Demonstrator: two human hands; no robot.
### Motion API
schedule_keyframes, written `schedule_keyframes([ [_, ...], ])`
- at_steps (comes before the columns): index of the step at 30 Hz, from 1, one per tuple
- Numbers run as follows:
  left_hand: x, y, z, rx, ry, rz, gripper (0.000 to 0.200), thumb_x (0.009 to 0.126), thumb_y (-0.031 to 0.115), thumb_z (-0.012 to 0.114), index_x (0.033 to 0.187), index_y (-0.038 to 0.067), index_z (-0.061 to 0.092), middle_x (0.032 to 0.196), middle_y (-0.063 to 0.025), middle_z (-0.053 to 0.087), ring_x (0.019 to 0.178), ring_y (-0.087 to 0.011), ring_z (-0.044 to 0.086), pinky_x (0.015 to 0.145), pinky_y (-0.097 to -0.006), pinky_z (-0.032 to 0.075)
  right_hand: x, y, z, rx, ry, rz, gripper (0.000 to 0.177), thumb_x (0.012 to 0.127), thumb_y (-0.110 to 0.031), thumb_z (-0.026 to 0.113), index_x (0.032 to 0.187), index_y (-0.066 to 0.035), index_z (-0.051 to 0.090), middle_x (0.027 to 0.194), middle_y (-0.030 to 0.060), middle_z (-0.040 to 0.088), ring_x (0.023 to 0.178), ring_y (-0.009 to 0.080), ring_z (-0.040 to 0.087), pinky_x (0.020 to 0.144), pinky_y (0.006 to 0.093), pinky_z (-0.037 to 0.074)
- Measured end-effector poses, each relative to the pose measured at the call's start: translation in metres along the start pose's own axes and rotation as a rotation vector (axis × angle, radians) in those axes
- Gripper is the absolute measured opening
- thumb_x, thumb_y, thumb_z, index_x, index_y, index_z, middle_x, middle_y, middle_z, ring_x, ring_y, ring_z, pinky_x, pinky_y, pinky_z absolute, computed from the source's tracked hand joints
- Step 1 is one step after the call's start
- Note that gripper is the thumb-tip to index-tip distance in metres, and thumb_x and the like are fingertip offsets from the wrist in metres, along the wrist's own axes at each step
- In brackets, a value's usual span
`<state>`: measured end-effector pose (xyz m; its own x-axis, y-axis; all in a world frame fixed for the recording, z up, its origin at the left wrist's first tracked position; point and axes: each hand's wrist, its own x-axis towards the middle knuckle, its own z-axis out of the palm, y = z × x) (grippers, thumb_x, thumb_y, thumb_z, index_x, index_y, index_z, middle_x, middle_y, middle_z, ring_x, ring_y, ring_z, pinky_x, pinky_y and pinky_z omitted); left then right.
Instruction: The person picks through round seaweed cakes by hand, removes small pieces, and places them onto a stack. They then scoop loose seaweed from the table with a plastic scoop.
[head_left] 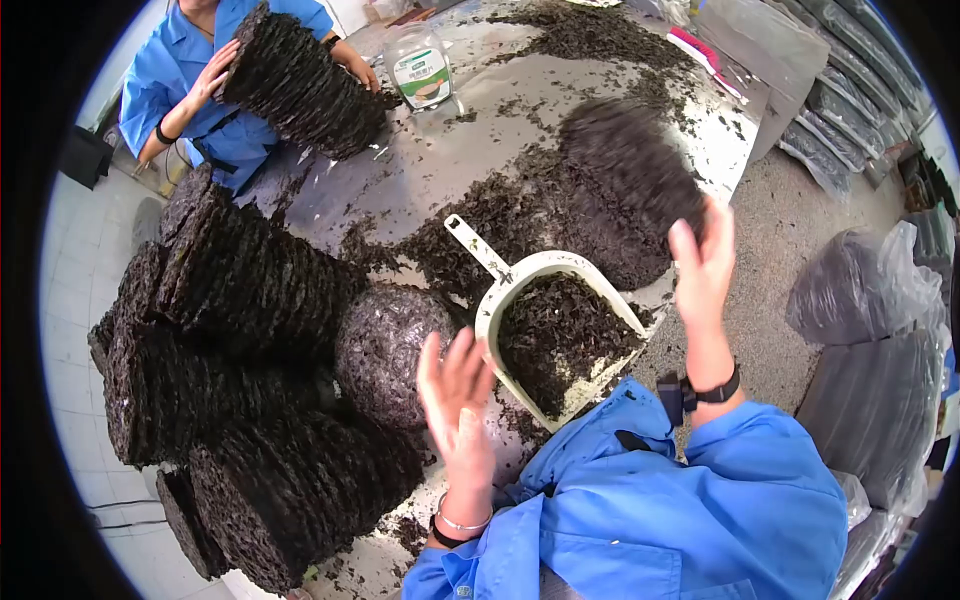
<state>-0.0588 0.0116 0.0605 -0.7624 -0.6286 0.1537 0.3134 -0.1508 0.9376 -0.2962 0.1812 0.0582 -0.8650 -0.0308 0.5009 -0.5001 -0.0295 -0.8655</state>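
My left hand (458, 400) is raised with its fingers apart, holding nothing, beside a round dark seaweed disc (390, 350). On the other side of the dustpan, my right hand (703, 260) is also open, close to the lower edge of a dark seaweed stack (625, 185) whose upper part is smeared by motion. Between my hands lies a cream dustpan (484, 325) filled with dark flakes (560, 330). Several thick stacks of dark discs (250, 290) lie on their sides at the left.
Across the table (335, 205), a co-worker (235, 110) in blue holds a tilted disc stack (305, 90). Nearby stands a clear labelled jar (420, 75). A pink-backed brush (700, 58) lies at the back right. Wrapped bags (850, 285) sit on the floor at right.
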Motion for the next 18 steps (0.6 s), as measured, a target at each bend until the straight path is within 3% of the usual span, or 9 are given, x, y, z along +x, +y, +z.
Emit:
schedule_keyframes([
  [2, 0.007, 0.004, 0.019, -0.267, -0.111, -0.103, 0.077, 0.096, 0.051, 0.053, 0.151, 0.007, 0.022, 0.145, -0.0210, 0.042, 0.134, -0.0338, 0.044, 0.110, -0.0479, 0.039, -0.027, -0.035, 0.014, -0.112, -0.487, -0.420, 0.039, 0.078, -0.005, 0.071, 0.116, -0.007, 0.063, 0.124, 0.0130, 0.060, 0.116, 0.0285, 0.056, 0.100, 0.0396, 0.045],
  [4, 0.004, -0.011, 0.017, -0.459, 0.023, -0.277, 0.059, 0.099, 0.038, 0.053, 0.146, 0.009, 0.032, 0.140, -0.0164, 0.047, 0.127, -0.0295, 0.050, 0.103, -0.0477, 0.045, -0.054, -0.048, 0.032, -0.262, -0.884, -0.854, 0.035, 0.072, -0.017, 0.075, 0.107, -0.011, 0.069, 0.123, 0.0123, 0.061, 0.114, 0.0304, 0.057, 0.097, 0.0423, 0.047],
  [6, 0.008, -0.018, 0.012, -0.379, 0.227, -0.405, 0.038, 0.098, 0.014, 0.055, 0.134, 0.010, 0.044, 0.130, -0.0115, 0.056, 0.118, -0.0275, 0.057, 0.097, -0.0464, 0.049, -0.074, -0.047, 0.040, -0.189, -1.004, -0.813, 0.041, 0.071, -0.028, 0.076, 0.108, -0.012, 0.069, 0.125, 0.0104, 0.061, 0.113, 0.0304, 0.058, 0.094, 0.0431, 0.048],
  [7, 0.009, -0.014, 0.008, -0.469, 0.240, -0.423, 0.038, 0.098, 0.014, 0.056, 0.134, 0.010, 0.044, 0.131, -0.0111, 0.056, 0.118, -0.0278, 0.056, 0.097, -0.0481, 0.049, -0.065, -0.046, 0.034, -0.168, -1.035, -0.714, 0.044, 0.071, -0.028, 0.077, 0.111, -0.012, 0.069, 0.121, 0.0103, 0.063, 0.113, 0.0310, 0.057, 0.092, 0.0432, 0.048],
  [10, 0.002, -0.009, -0.003, -0.595, 0.298, -0.444, 0.036, 0.098, 0.011, 0.056, 0.132, 0.011, 0.042, 0.128, -0.0107, 0.058, 0.117, -0.0269, 0.057, 0.094, -0.0512, 0.050, -0.038, -0.017, 0.020, -0.274, -0.421, -0.477, 0.021, 0.076, -0.009, 0.073, 0.097, -0.007, 0.068, 0.107, 0.0109, 0.065, 0.098, 0.0292, 0.062, 0.090, 0.0414, 0.048],
  [11, -0.002, -0.008, -0.008, -0.607, 0.295, -0.442, 0.037, 0.098, 0.010, 0.055, 0.132, 0.011, 0.042, 0.128, -0.0107, 0.057, 0.117, -0.0271, 0.057, 0.095, -0.0513, 0.050, -0.031, 0.006, 0.015, -0.334, -0.208, -0.196, 0.017, 0.081, -0.006, 0.069, 0.098, -0.004, 0.066, 0.105, 0.0113, 0.065, 0.098, 0.0271, 0.062, 0.089, 0.0392, 0.048],
  [12, -0.004, -0.008, -0.011, -0.621, 0.287, -0.438, 0.037, 0.098, 0.010, 0.055, 0.132, 0.011, 0.042, 0.128, -0.0106, 0.057, 0.118, -0.0272, 0.057, 0.095, -0.0514, 0.050, -0.015, 0.030, 0.006, -0.464, -0.138, -0.122, 0.021, 0.084, -0.008, 0.069, 0.105, -0.004, 0.066, 0.107, 0.0119, 0.065, 0.102, 0.0266, 0.061, 0.090, 0.0379, 0.047],
  [14, -0.006, -0.006, -0.013, -0.630, 0.287, -0.413, 0.038, 0.098, 0.010, 0.055, 0.134, 0.010, 0.042, 0.129, -0.0111, 0.057, 0.118, -0.0274, 0.057, 0.097, -0.0515, 0.049, 0.005, 0.096, -0.019, -0.885, -0.109, -0.029, 0.052, 0.082, -0.025, 0.076, 0.128, -0.009, 0.057, 0.130, 0.0156, 0.054, 0.119, 0.0331, 0.052, 0.100, 0.0438, 0.042],
  [18, -0.011, -0.005, -0.021, -0.623, 0.269, -0.396, 0.042, 0.099, 0.014, 0.053, 0.139, 0.013, 0.040, 0.133, -0.0099, 0.054, 0.122, -0.0286, 0.055, 0.099, -0.0534, 0.047, 0.009, 0.160, -0.034, -1.188, -0.188, 0.305, 0.069, 0.077, -0.032, 0.080, 0.136, -0.009, 0.052, 0.131, 0.0188, 0.051, 0.124, 0.0382, 0.046, 0.106, 0.0443, 0.037],
])
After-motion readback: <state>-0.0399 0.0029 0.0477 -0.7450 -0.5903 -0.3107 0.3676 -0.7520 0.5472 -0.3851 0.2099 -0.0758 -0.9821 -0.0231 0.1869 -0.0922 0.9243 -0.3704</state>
